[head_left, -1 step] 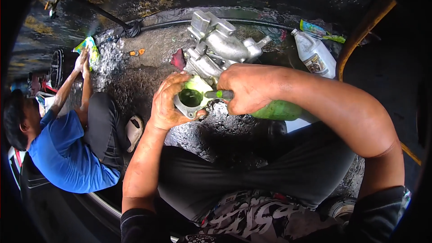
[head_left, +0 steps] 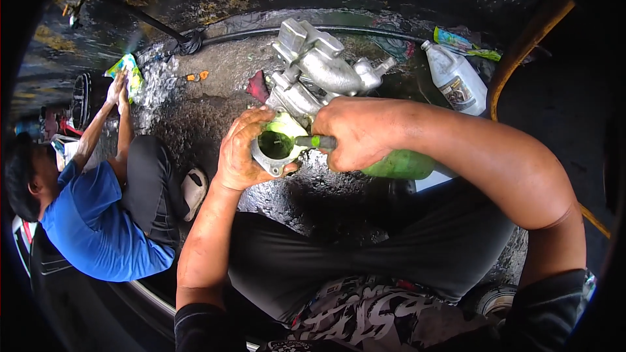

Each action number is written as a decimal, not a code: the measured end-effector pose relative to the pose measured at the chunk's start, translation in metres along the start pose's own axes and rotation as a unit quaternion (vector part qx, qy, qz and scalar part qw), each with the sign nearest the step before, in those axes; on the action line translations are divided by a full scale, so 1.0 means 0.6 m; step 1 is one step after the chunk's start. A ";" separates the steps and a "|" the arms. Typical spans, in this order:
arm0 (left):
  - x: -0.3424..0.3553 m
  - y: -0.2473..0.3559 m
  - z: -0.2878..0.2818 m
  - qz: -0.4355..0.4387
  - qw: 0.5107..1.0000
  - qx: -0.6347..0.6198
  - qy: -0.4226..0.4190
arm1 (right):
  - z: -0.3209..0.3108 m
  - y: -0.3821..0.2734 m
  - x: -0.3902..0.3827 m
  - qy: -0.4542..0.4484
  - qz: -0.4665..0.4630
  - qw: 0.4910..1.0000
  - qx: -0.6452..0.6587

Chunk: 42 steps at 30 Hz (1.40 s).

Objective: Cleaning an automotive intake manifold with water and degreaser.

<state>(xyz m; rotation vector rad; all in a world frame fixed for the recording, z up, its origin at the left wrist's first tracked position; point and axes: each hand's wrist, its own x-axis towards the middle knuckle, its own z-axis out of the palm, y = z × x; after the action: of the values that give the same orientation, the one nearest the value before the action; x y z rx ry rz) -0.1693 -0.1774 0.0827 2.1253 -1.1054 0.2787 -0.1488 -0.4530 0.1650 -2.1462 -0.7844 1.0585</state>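
My left hand [head_left: 241, 146] is wrapped round a grey metal flanged housing [head_left: 276, 166] with a round bore facing up. My right hand [head_left: 355, 133] grips a dark rod-shaped tool [head_left: 313, 141] with a bright green band. Its tip meets the bore's right rim, where the metal looks yellow-green. Just beyond my hands lies a large silver cast-metal part [head_left: 332, 72] with a curved pipe and blocky end. I cannot tell whether the housing is joined to it. A green rounded object [head_left: 399, 163] sits under my right wrist, partly hidden.
At the left a person in a blue shirt [head_left: 104, 221] crouches, hands at a green-and-white packet [head_left: 134, 75]. A white jug [head_left: 454, 77] lies at the right, by a curved brown bar [head_left: 521, 52]. A red rag [head_left: 258, 86] and black hose [head_left: 248, 36] are on the wet ground.
The silver casting has shifted slightly toward me and to the right. My right hand and the tool have moved a little nearer, the tip staying at the bore's rim.
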 end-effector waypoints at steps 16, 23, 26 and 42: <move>-0.012 0.025 -0.006 0.015 0.998 -0.015 -0.051 | 0.040 -0.069 -0.007 0.030 -0.014 0.999 -0.001; -0.014 0.034 -0.008 0.000 0.999 -0.009 -0.041 | 0.052 -0.067 0.001 0.046 -0.012 0.999 -0.019; 0.006 0.022 -0.011 0.023 0.997 0.064 -0.037 | 0.061 -0.032 0.007 0.113 -0.038 0.993 0.012; 0.076 -0.157 -0.025 -0.195 0.977 -0.013 0.080 | 0.125 0.077 0.110 0.324 -0.085 0.937 0.098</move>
<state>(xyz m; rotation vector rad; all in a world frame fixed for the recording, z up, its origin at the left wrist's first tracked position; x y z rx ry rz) -0.0662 -0.1603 0.0687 2.1973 -0.5802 0.2416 -0.1669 -0.4153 0.0634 -2.0215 -0.5037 0.2782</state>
